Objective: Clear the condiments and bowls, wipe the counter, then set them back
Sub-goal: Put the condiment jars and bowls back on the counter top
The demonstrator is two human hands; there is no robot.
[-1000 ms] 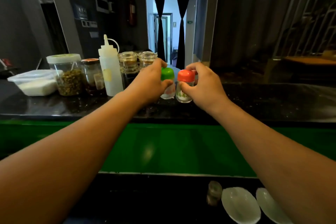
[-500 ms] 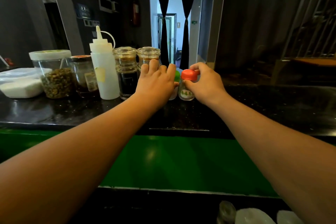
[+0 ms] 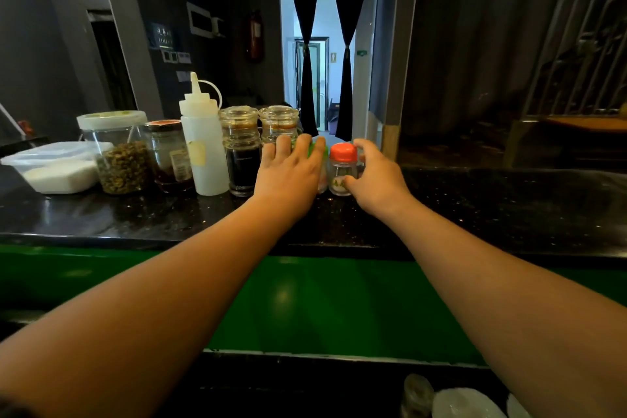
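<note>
Two small glass shakers stand side by side on the black counter. My left hand lies over the green-capped shaker with fingers stretched straight across its cap, hiding most of it. My right hand holds the red-capped shaker, thumb on the lower glass and index finger curled at the cap. To the left stand a dark sauce jar, a second glass jar and a white squeeze bottle.
Further left are a red-lidded jar, a jar of dried herbs and a white lidded container. White bowls and a small glass jar sit on the lower ledge at bottom right. A green panel runs below the counter.
Both shakers were pushed back toward the jar row and now stand on the counter. My left hand's fingers went from gripping the green-capped shaker to lying straight over it.
</note>
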